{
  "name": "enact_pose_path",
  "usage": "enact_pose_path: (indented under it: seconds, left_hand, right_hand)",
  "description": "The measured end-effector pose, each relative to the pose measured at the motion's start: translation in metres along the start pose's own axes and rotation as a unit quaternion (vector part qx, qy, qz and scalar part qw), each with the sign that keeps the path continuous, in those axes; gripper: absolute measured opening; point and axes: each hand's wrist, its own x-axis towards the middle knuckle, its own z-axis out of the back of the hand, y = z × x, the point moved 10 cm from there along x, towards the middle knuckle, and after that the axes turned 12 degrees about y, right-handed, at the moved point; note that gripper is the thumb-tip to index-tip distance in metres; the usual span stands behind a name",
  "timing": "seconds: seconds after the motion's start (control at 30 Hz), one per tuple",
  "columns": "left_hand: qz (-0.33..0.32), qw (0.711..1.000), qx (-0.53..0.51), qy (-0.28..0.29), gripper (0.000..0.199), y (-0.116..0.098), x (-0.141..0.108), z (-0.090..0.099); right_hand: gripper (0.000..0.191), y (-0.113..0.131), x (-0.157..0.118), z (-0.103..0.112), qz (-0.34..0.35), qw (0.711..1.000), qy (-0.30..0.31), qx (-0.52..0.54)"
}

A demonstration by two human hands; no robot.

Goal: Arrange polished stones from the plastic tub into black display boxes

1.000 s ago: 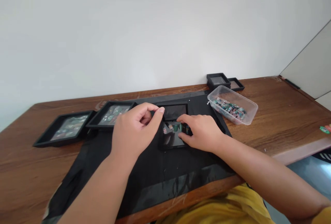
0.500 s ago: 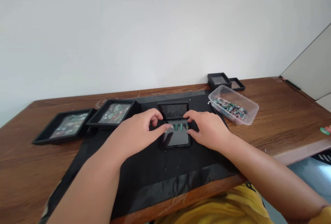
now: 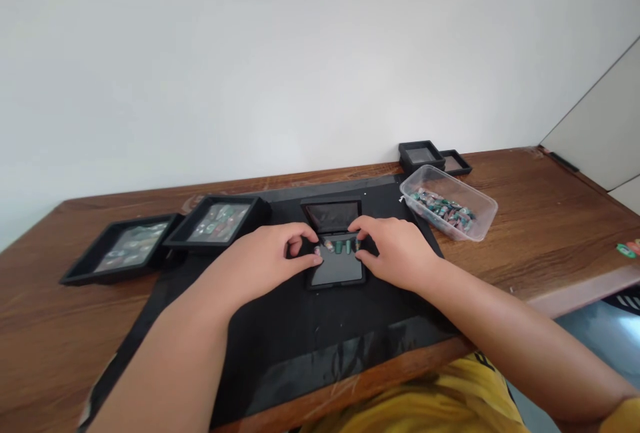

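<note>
Glossy green and patterned nail-shaped pieces lie rowed inside the open black rectangular case, green ones lengthwise toward its lid. The left hand brackets the case's leftmost piece, the right hand its rightmost; whether either grips, I cannot tell.

Yellow clothing (dark marking near edge); yellow right sleeve.
</note>
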Motion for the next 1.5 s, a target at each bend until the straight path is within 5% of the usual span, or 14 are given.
enact_pose_path:
  seconds: [0.7,0.87,1.07,1.37,1.5]
  left_hand:
    - [-0.017,1.0,0.007,-0.006,0.027,-0.008,-0.002,-0.002]
    - [-0.027,0.999,0.008,-0.019,0.026,-0.01,-0.003,0.0]
    - [-0.019,0.999,0.02,-0.016,0.026,-0.009,-0.003,0.0]
    - [-0.026,0.999,0.005,-0.037,0.028,-0.008,-0.001,0.003]
    - [-0.017,0.999,0.001,-0.033,0.029,-0.005,-0.001,0.002]
  right_hand:
    - [0.039,0.004,-0.001,0.0,0.016,1.0,-0.014,0.006]
    - [0.021,0.002,-0.012,0.03,0.024,0.996,-0.073,0.044]
    - [0.012,-0.022,-0.033,0.079,0.02,0.968,-0.225,0.114]
    - [0.02,-0.022,-0.037,0.086,0.007,0.959,-0.278,0.058]
    - [0.022,-0.051,-0.049,0.107,-0.074,0.943,-0.323,0.02]
